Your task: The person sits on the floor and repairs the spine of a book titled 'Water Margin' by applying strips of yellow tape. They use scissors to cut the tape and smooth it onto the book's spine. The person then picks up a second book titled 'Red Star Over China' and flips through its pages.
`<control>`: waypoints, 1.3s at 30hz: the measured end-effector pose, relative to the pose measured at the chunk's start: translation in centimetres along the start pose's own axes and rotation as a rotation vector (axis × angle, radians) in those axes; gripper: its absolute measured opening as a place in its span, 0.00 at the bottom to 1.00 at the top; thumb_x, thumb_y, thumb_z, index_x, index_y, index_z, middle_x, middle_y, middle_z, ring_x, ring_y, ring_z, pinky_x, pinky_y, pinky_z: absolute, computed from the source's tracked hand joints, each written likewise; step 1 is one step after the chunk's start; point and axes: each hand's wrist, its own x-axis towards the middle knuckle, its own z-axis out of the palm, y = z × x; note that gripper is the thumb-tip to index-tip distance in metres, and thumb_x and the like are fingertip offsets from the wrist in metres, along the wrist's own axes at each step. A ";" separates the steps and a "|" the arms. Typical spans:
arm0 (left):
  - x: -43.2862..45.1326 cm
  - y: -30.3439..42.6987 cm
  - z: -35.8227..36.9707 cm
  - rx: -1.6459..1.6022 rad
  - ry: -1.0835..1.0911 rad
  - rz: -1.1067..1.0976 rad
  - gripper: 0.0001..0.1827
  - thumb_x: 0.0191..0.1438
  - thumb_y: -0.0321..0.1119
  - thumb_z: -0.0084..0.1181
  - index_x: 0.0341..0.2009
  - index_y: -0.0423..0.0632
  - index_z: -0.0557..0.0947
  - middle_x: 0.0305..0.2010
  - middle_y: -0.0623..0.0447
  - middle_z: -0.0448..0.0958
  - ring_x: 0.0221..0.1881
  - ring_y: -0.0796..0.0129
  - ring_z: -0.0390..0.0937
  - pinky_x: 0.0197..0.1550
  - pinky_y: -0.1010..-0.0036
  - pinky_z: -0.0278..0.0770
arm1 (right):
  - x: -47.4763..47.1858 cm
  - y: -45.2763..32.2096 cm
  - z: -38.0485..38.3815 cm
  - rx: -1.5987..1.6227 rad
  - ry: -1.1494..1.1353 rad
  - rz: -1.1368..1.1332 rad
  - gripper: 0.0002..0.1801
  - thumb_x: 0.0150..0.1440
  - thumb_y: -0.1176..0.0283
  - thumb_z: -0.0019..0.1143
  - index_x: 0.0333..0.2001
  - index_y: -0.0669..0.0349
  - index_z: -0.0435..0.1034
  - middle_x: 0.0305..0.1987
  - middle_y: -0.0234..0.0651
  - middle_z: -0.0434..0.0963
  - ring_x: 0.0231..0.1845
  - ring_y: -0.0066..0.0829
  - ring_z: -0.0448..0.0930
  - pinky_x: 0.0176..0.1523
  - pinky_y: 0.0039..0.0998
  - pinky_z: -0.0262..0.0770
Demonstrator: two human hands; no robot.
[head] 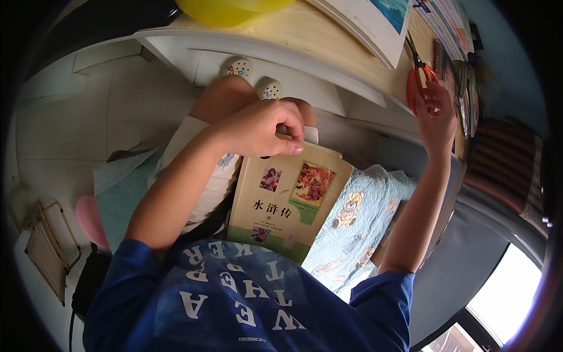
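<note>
My right hand (435, 108) is at the desk's right part, its fingers around the red handles of a pair of scissors (420, 72) with dark blades pointing away from me. My left hand (268, 127) is over my lap, fingers curled and thumb at the top edge of a paperback book (272, 211). Something dark shows under that hand; whether it grips this or the book is unclear. The book lies face up on my lap, with a beige and green cover, printed Chinese characters and small pictures. Beside it lies a light blue cloth (352, 211) with bear prints.
On the wooden desk (308, 33) are a yellow object (233, 9), a large white book or pad (374, 26) and a row of books (444, 26). Clogs (269, 89) are below the desk. A folding frame (50, 251) and a pink rounded thing (91, 220) are at the left.
</note>
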 end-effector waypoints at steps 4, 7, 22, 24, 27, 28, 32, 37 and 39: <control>0.0 0.1 -0.2 -0.051 -0.006 -0.020 0.07 0.53 0.30 0.70 0.33 0.40 0.87 0.40 0.51 0.80 0.43 0.67 0.78 0.48 0.73 0.77 | -0.4 -2.0 -1.0 -0.004 0.156 0.037 0.10 0.58 0.69 0.68 0.42 0.61 0.80 0.35 0.33 0.83 0.34 0.23 0.81 0.41 0.25 0.77; -0.2 0.2 -0.2 -0.056 0.005 -0.053 0.07 0.53 0.31 0.71 0.33 0.41 0.87 0.36 0.52 0.80 0.40 0.68 0.78 0.45 0.73 0.76 | -6.4 -7.0 -1.4 0.125 0.209 -0.153 0.03 0.57 0.73 0.67 0.36 0.59 0.80 0.35 0.33 0.82 0.34 0.26 0.80 0.38 0.25 0.75; 0.1 0.6 0.4 0.037 0.028 -0.035 0.05 0.52 0.26 0.70 0.32 0.41 0.86 0.33 0.53 0.81 0.39 0.67 0.78 0.44 0.72 0.76 | -13.3 -13.6 3.0 -0.072 -0.168 -0.500 0.13 0.45 0.75 0.71 0.37 0.52 0.83 0.38 0.26 0.82 0.37 0.30 0.81 0.46 0.33 0.73; 0.0 0.7 0.5 0.004 0.037 -0.045 0.05 0.52 0.27 0.70 0.32 0.41 0.86 0.32 0.53 0.81 0.39 0.67 0.78 0.44 0.72 0.76 | -12.9 -13.3 3.1 -0.043 -0.162 -0.518 0.12 0.45 0.76 0.71 0.36 0.53 0.83 0.37 0.26 0.82 0.35 0.30 0.80 0.45 0.33 0.73; 0.0 0.4 0.6 0.006 0.037 -0.026 0.05 0.52 0.27 0.70 0.32 0.41 0.86 0.32 0.52 0.81 0.39 0.66 0.78 0.44 0.72 0.76 | -12.8 -13.2 3.4 0.000 -0.176 -0.510 0.10 0.46 0.76 0.71 0.35 0.55 0.82 0.35 0.27 0.82 0.34 0.32 0.81 0.45 0.33 0.74; 0.0 0.4 0.5 0.007 0.033 -0.032 0.05 0.52 0.27 0.70 0.32 0.41 0.86 0.32 0.52 0.81 0.39 0.66 0.78 0.44 0.71 0.76 | -12.8 -13.2 3.5 0.011 -0.180 -0.500 0.10 0.47 0.76 0.71 0.35 0.55 0.82 0.35 0.28 0.82 0.34 0.32 0.81 0.44 0.33 0.74; 0.1 0.5 0.5 0.002 0.020 -0.056 0.06 0.51 0.27 0.71 0.32 0.40 0.86 0.33 0.52 0.82 0.40 0.65 0.78 0.45 0.71 0.76 | -12.6 -13.1 3.7 0.067 -0.208 -0.420 0.09 0.48 0.76 0.71 0.35 0.57 0.82 0.34 0.32 0.82 0.32 0.36 0.81 0.42 0.34 0.76; 0.3 0.1 0.6 -0.005 0.034 -0.047 0.06 0.50 0.27 0.71 0.32 0.41 0.86 0.32 0.53 0.83 0.40 0.65 0.78 0.47 0.70 0.76 | -12.2 -13.0 4.3 0.199 -0.319 -0.194 0.06 0.50 0.74 0.69 0.32 0.59 0.79 0.33 0.36 0.81 0.31 0.42 0.82 0.38 0.37 0.77; 0.3 0.3 0.6 -0.019 0.039 -0.065 0.06 0.50 0.27 0.71 0.31 0.41 0.87 0.33 0.53 0.84 0.41 0.66 0.78 0.48 0.69 0.76 | -11.6 -13.3 4.3 0.213 -0.395 -0.104 0.06 0.50 0.74 0.69 0.32 0.61 0.79 0.33 0.39 0.81 0.32 0.45 0.83 0.38 0.39 0.78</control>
